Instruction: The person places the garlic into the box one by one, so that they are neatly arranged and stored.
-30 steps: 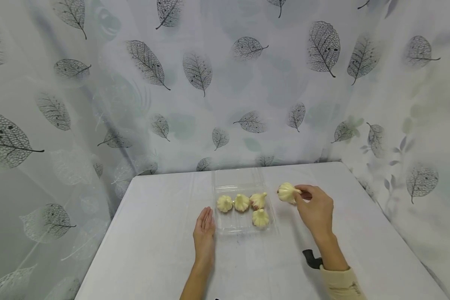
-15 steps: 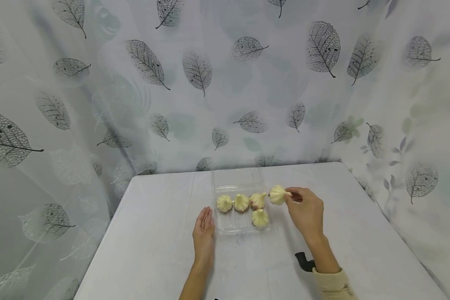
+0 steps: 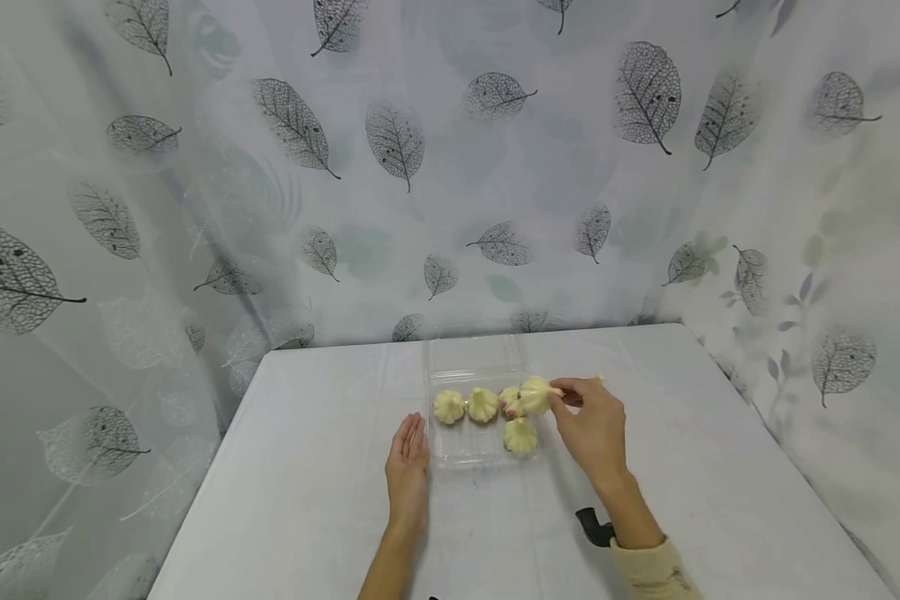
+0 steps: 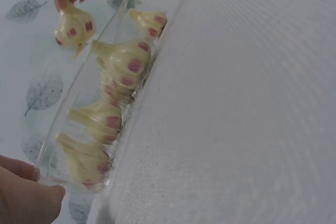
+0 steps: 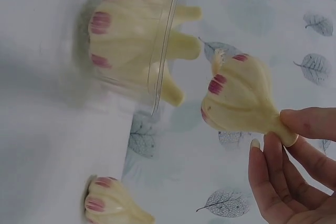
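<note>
My right hand (image 3: 591, 425) pinches a garlic bulb (image 3: 536, 394) by its stem, thumb against fingers, over the right side of a clear plastic box (image 3: 457, 457). The bulb is cream with purple-red patches; in the right wrist view this held garlic bulb (image 5: 241, 95) hangs beside the box rim. Several more garlic bulbs (image 3: 483, 405) sit inside the box, a row at the back and one in front at the right. My left hand (image 3: 408, 471) rests along the box's left side, its fingers straight; the left wrist view shows the fingertips right at the rim.
Another garlic bulb (image 5: 115, 203) lies on the white tabletop (image 3: 307, 475), mostly hidden behind the right hand in the head view. The box's clear lid (image 3: 474, 354) lies folded back. A leaf-print curtain (image 3: 435, 192) surrounds the table. A black wrist mount (image 3: 594, 527) hangs under the right wrist.
My right hand has carried the held garlic bulb leftward, from beside the box to over its right side. The left hand has stayed in place.
</note>
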Demonstrator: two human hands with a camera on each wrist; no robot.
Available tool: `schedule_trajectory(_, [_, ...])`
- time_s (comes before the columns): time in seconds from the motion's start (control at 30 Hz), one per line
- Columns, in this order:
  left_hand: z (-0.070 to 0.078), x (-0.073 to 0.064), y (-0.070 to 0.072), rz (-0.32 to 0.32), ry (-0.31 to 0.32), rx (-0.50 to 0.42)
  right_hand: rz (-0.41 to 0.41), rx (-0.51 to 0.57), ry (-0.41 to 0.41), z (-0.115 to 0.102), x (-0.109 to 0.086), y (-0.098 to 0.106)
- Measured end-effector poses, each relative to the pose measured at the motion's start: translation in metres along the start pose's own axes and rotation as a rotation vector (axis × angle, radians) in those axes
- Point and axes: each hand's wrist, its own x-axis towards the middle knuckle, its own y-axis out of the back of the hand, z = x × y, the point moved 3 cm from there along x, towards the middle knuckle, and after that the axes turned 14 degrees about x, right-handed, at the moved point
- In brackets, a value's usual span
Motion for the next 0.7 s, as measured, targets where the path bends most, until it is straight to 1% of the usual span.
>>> schedule_trajectory(0.2, [0.0, 0.001, 0.002, 0.006, -0.001, -0.019, -0.021, -0.004, 0.026, -0.005, 0.001, -0.01])
schedule_trajectory(0.47, [0.002, -0.001, 0.0, 0.004, -0.012, -0.005, -0.037, -0.014, 0.013, -0.008, 0.001, -0.016])
schedule_trajectory(0.53, [0.003, -0.001, 0.0, 0.007, -0.003, -0.011, -0.042, -0.013, 0.01, -0.007, 0.001, -0.018])
schedule_trajectory(0.7, [0.003, 0.0, 0.0, -0.001, -0.006, -0.016, -0.06, 0.002, 0.004, -0.006, 0.001, -0.024])
